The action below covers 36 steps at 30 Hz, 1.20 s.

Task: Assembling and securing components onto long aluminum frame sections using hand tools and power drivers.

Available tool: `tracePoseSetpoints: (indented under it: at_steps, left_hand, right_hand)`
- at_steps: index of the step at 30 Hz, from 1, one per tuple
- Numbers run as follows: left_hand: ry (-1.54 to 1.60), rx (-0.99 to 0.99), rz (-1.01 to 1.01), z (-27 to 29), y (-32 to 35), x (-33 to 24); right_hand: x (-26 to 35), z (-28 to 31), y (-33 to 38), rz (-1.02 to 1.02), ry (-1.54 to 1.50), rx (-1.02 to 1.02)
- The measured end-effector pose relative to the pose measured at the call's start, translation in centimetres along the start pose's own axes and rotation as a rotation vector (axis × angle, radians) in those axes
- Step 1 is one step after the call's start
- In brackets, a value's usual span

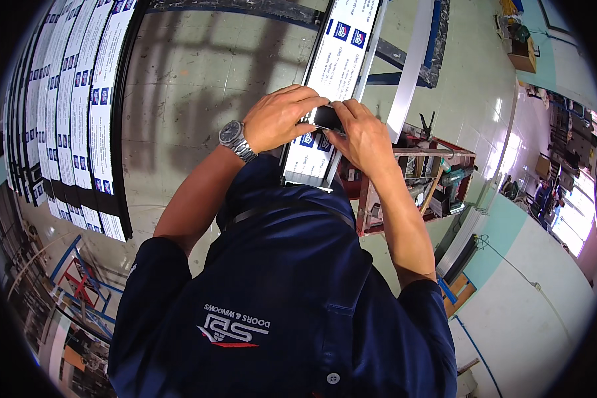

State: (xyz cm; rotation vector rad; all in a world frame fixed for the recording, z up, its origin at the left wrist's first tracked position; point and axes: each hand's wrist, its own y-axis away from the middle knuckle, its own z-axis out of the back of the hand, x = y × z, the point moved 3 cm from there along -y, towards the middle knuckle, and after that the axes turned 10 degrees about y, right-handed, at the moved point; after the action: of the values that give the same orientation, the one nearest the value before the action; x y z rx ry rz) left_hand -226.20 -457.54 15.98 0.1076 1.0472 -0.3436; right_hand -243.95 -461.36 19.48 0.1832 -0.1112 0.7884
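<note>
A long metal profile (341, 60), wrapped in white film with blue squares, runs away from me toward the top of the picture. Its near end rests in front of my chest. My left hand (278, 118), with a steel wristwatch (236, 140) on the wrist, and my right hand (359, 136) meet over the profile. Between their fingers sits a small dark flat piece (326, 117) pressed against the profile. Both hands grip that piece from opposite sides. My dark blue shirt (278, 292) fills the lower middle and hides the profile's underside.
A row of several similar wrapped profiles (79, 113) lies to the left on the pale tiled floor (192, 79). A red metal cart (418, 179) with tools stands right of my right arm. A bare silver bar (411, 66) leans beside the profile. Blue racks (79, 278) at lower left.
</note>
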Motion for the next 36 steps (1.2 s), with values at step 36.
tracePoseSetpoints:
  at_steps: [36]
  left_hand:
    - [-0.242, 0.148, -0.11, -2.2, -1.7, -2.4]
  right_hand:
    - [-2.1, -2.2, 3.2, 0.032, -0.095, -0.141]
